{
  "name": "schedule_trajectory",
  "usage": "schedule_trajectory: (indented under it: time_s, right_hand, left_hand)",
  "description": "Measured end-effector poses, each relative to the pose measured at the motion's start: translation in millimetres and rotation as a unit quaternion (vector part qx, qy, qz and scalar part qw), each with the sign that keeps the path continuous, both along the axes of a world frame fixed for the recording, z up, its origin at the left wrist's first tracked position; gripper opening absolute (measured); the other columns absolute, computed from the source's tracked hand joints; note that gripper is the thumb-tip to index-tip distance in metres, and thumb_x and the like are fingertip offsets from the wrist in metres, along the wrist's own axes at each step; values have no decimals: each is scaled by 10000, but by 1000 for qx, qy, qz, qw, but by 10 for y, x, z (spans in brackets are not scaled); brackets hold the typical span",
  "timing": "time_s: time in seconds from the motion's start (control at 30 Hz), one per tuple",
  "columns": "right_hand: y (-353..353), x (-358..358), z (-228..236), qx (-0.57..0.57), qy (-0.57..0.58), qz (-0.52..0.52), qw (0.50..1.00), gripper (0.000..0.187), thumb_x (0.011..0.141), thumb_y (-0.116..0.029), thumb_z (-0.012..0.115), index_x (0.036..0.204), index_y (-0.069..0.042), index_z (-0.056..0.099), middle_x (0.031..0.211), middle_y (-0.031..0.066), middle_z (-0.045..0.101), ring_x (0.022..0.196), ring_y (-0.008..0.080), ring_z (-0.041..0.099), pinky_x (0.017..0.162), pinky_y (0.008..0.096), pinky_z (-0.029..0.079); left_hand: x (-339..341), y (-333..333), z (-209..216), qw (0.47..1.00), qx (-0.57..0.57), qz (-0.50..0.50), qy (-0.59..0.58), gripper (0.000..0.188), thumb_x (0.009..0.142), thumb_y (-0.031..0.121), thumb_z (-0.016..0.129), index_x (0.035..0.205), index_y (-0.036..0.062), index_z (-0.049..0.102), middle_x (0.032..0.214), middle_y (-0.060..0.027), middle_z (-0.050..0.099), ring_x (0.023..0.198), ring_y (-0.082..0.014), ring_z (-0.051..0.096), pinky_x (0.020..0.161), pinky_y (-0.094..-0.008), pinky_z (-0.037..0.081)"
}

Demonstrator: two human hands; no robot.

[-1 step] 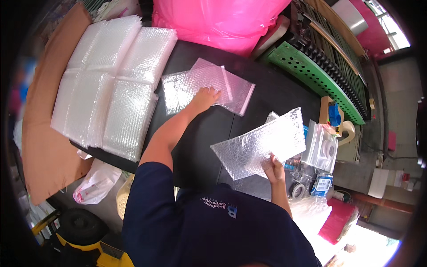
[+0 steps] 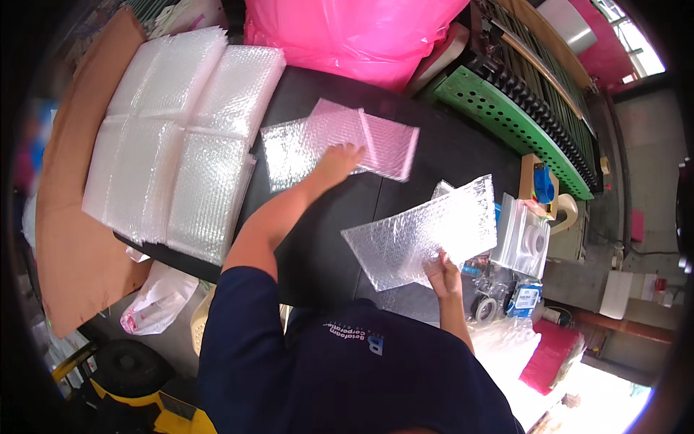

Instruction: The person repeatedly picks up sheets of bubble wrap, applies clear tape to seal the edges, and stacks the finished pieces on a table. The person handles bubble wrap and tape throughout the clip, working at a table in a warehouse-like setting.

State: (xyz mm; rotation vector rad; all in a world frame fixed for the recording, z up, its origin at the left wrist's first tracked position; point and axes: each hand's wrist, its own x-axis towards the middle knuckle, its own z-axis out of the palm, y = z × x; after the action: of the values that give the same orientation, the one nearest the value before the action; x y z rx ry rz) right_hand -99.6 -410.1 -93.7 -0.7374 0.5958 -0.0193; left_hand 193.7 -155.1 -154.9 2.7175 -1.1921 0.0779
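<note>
My left hand [image 2: 340, 163] is closed, its bent fingers pressed together on a pink translucent bubble-wrap bag [image 2: 394, 148]. That bag lies slantwise over a clear bubble-wrap bag [image 2: 283, 148] on the black table [image 2: 318, 239]. The fingertips are partly hidden, so the exact grip shows poorly. Near my body on the right, my right hand [image 2: 444, 276] pinches the lower edge of another clear, shiny bubble-wrap bag [image 2: 419, 235], held tilted above the table. The corner of a further clear piece [image 2: 442, 189] peeks out behind it.
Stacked clear bubble-wrap bags [image 2: 181, 137] fill the left side beside a brown cardboard sheet [image 2: 65, 239]. A big pink plastic bag [image 2: 347, 36] stands at the back. A green perforated machine [image 2: 506, 123] borders the far right; tape rolls [image 2: 486, 309] and a blue tape dispenser [image 2: 543, 184] lie nearer.
My left hand has shifted slightly to the right, and the pink bag has turned a little with it. My right hand and its clear bag look nearly still.
</note>
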Motion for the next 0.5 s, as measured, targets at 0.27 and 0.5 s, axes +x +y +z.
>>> schedule_trajectory:
  time_s: [0.27, 0.5]
  right_hand:
    - [536, 717, -65, -65, 73, -87, 991, 338, 911, -205, 618, 1213, -82, 527, 1179, 70, 560, 1106, 225, 526, 929, 459, 441]
    - [-35, 406, 442, -232, -68, -104, 965, 666, 851, 39, 591, 1402, -185, 290, 1190, 85, 534, 1050, 212, 546, 922, 385, 467]
  left_hand:
    - [-1085, -416, 839, 829, -158, -194, 501, 573, 862, 311, 584, 1349, 52, 431, 1373, -198, 405, 1215, -328, 441, 990, -432, 388]
    - [228, 725, -101, 955, -2, 260, 142, 1426, 373, 488, 891, 1496, 199, 61, 1510, -170, 193, 1406, -394, 140, 1033, -718, 140]
